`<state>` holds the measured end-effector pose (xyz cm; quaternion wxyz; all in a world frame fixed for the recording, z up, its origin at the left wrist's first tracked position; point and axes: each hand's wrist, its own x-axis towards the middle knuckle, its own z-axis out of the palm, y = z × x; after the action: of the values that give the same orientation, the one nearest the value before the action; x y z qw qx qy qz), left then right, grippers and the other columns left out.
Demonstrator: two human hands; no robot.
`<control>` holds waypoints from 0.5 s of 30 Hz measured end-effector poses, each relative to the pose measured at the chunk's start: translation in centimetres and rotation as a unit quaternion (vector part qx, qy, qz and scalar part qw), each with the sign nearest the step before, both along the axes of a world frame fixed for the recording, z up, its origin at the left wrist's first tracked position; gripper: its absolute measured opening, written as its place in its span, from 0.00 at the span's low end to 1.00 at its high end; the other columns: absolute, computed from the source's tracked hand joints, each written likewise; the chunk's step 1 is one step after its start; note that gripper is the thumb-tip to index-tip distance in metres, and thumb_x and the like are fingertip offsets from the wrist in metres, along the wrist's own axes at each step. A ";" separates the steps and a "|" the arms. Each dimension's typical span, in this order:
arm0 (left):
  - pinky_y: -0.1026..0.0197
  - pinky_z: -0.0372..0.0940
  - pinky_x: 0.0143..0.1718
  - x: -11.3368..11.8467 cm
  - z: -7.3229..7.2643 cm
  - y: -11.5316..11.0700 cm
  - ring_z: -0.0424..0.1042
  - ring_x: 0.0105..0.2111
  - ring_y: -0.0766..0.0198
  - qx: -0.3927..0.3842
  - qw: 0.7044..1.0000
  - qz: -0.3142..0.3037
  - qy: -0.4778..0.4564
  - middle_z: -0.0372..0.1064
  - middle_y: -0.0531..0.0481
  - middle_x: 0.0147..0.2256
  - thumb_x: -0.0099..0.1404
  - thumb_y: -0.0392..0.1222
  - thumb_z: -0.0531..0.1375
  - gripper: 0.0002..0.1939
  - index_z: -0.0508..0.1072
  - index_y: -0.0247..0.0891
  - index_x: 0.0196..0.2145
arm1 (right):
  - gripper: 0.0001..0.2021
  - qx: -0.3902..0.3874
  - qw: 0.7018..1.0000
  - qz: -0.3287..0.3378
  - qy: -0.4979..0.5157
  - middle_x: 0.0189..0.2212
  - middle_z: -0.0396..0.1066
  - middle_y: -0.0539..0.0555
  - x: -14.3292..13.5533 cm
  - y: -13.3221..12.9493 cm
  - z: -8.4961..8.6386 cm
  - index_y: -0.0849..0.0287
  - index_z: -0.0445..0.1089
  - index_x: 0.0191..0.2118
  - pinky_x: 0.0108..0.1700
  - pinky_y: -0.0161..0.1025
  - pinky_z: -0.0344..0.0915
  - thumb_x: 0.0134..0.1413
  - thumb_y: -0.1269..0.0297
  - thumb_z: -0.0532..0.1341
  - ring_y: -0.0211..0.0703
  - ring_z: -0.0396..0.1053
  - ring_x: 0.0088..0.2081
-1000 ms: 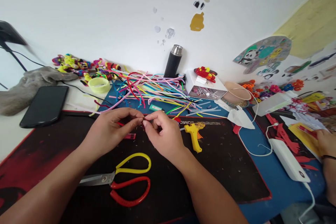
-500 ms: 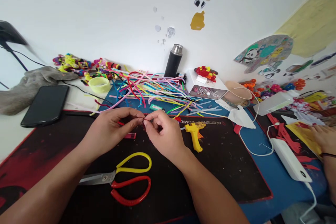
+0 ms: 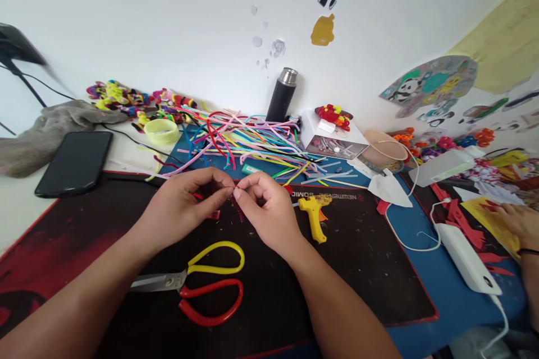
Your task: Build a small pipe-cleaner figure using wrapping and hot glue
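My left hand (image 3: 181, 205) and my right hand (image 3: 269, 213) meet fingertip to fingertip over the dark mat. Both pinch a short dark red pipe cleaner (image 3: 238, 211), whose end hangs down between them; the rest of it is covered by my fingers. Below my hands lie scissors (image 3: 210, 270) with one yellow and one red handle, their blade tips hidden behind my left forearm. A yellow glue gun (image 3: 315, 217) rests to the right of my right hand. Behind my hands spreads a heap of coloured pipe cleaners (image 3: 252, 143).
A phone (image 3: 74, 164) lies at the left beside a pale yellow tape roll (image 3: 161, 132). At the back stand a black flask (image 3: 281, 98) and a white box (image 3: 332, 140). A white power bank (image 3: 469, 258) with cables lies right, near another person's hand (image 3: 520, 224) on yellow material.
My fingertips stay pinched together and have shifted slightly; more of the dark red strand now shows hanging below them. The whole view has tilted a little.
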<state>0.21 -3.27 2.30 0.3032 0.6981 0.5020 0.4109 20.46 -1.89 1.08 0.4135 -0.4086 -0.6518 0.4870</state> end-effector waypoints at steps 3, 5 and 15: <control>0.61 0.73 0.35 0.1 0.0 -0.1 0.79 0.32 0.60 -0.008 1.000 0.001 -0.011 0.83 0.50 0.34 0.74 0.53 0.64 0.13 0.82 0.43 0.37 | 0.08 -0.013 1.000 0.006 0.005 0.23 0.60 0.41 0.0 0.0 0.1 0.52 0.71 0.40 0.28 0.36 0.57 0.66 0.56 0.66 0.38 0.60 0.24; 0.61 0.73 0.35 0.0 0.0 -0.1 0.79 0.32 0.60 -0.016 1.000 -0.004 -0.022 0.82 0.50 0.34 0.74 0.53 0.64 0.14 0.82 0.42 0.37 | 0.09 -0.021 1.000 0.014 0.012 0.23 0.60 0.41 0.0 0.0 0.1 0.52 0.71 0.40 0.28 0.36 0.56 0.66 0.55 0.67 0.37 0.59 0.24; 0.63 0.71 0.31 -0.5 -0.2 -0.1 0.75 0.28 0.61 -0.062 0.996 -0.018 -0.054 0.78 0.53 0.30 0.72 0.54 0.65 0.13 0.79 0.43 0.36 | 0.12 -0.043 0.998 0.036 0.018 0.23 0.63 0.43 0.3 0.0 -0.1 0.53 0.74 0.41 0.26 0.35 0.55 0.67 0.50 0.68 0.37 0.59 0.24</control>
<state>-0.27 -3.34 2.07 0.3798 0.6634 0.4971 0.4104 20.73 -1.85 0.97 0.3897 -0.3938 -0.6369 0.5361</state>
